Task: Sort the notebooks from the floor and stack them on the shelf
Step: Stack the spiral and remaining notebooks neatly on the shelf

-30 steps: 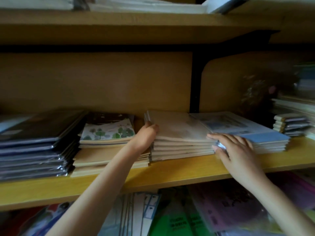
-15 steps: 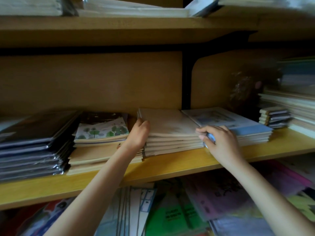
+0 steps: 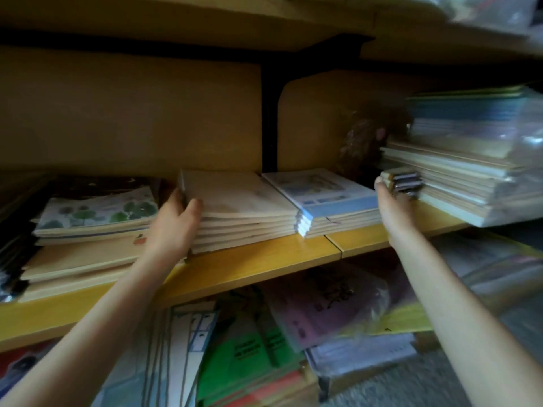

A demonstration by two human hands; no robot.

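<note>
Gripping one tan stack (image 3: 241,207), left hand (image 3: 173,226) fingers curl; right hand (image 3: 393,208) fingers at one small stack (image 3: 405,182): unclear.

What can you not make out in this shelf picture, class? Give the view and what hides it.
Head view: right hand fingers, behind the hand itself at the small stack; grip unclear.
Head view: left hand fingertips, behind the beige stack it grips.
Head view: tall pile, cut by the right edge.
Head view: dark object at shelf back, blurred.
</note>
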